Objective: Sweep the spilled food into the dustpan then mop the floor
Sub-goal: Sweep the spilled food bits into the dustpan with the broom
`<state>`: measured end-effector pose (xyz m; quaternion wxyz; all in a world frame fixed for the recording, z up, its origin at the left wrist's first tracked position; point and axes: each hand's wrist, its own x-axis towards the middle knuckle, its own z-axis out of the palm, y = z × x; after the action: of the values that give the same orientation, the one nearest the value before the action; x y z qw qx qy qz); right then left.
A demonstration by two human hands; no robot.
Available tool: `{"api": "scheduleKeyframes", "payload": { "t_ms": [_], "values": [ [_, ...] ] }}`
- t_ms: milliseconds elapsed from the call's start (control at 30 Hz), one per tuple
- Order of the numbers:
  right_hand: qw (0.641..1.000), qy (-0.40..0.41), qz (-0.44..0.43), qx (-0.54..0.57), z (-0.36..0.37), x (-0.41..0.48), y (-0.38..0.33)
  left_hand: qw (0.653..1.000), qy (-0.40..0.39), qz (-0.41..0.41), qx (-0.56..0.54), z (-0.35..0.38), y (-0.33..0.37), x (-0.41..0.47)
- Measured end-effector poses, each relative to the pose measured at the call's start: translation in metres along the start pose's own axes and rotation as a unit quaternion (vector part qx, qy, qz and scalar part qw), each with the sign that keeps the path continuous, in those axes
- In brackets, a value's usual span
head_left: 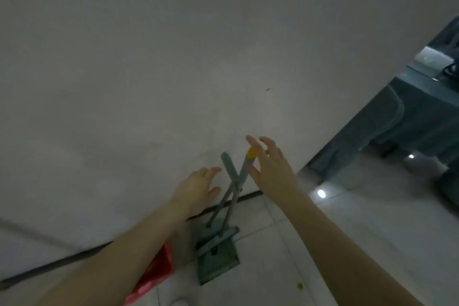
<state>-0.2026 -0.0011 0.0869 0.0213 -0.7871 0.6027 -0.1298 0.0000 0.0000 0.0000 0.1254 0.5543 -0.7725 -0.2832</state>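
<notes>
A green dustpan stands on the tiled floor against the white wall, with a green brush clipped across it. Their two long handles cross like scissors: one ends in a plain green grip, the other in a yellow-capped grip. My right hand is open with spread fingers just right of the yellow-capped grip, fingertips beside it. My left hand is open, left of the handles and apart from them. A small yellow crumb of food lies on the floor at the lower right.
A red plastic bag lies by the wall under my left forearm. A dark baseboard runs along the wall. At right stands a grey-blue counter or cabinet with items on top. Glossy floor tiles reflect a light.
</notes>
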Motion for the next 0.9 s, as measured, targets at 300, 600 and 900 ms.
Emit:
{"api": "scheduleKeyframes", "payload": {
  "t_ms": [300, 600, 900],
  "values": [
    [0.988, -0.013, 0.106, 0.115, 0.016, 0.019, 0.028, 0.990, -0.052, 0.105, 0.079, 0.061, -0.002, 0.095],
    [0.969, 0.023, 0.217, 0.115, -0.031, -0.054, 0.087, 0.883, -0.046, 0.386, 0.262, 0.111, 0.068, 0.150],
    [0.965, -0.063, 0.230, -0.111, -0.085, -0.134, 0.120, 0.811, -0.044, 0.510, 0.283, 0.156, 0.141, 0.127]
  ]
}}
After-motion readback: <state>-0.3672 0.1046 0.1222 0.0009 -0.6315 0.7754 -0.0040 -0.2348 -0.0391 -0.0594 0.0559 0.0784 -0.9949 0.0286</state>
